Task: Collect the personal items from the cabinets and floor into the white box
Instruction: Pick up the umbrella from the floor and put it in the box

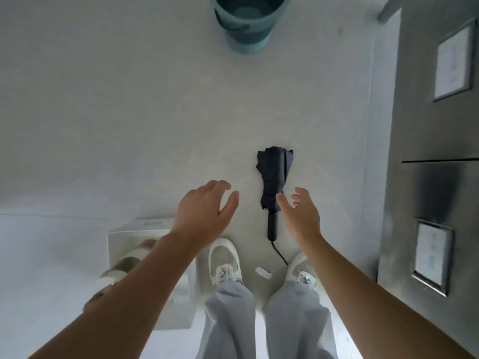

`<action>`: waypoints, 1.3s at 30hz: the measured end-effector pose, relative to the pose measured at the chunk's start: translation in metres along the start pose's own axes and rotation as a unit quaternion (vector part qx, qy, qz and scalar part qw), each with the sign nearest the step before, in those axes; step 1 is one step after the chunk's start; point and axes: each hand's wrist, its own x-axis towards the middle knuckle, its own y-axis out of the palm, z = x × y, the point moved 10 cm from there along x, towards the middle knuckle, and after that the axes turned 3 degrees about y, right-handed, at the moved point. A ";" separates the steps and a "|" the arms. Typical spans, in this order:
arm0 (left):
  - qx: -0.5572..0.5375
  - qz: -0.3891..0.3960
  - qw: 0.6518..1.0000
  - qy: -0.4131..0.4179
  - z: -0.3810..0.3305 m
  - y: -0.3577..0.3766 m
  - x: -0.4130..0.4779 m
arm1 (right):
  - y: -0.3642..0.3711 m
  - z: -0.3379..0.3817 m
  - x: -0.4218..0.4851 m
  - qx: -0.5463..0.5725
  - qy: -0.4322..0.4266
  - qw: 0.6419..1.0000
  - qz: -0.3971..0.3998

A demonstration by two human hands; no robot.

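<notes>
A folded black umbrella [273, 182] lies on the pale floor in front of my feet, handle toward me, with a thin strap trailing from it. My right hand [300, 216] hovers just right of the umbrella's lower part, fingers spread and relaxed, holding nothing. My left hand [204, 211] is stretched out to the left of the umbrella, fingers loosely curved, also empty. The white box [134, 229] stands on the floor at my left, partly under my left forearm. Beige and white items lie inside it, blurred.
Grey metal cabinets [435, 177] with framed labels run along the right side. A teal bin [246, 24] stands on the floor farther ahead. A small white object [263, 272] lies between my white shoes. Open floor spreads ahead and to the left.
</notes>
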 end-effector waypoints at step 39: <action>-0.113 -0.066 0.991 -0.040 -0.064 -0.073 -0.047 | -0.079 0.119 -0.106 0.163 -0.147 0.976 -0.010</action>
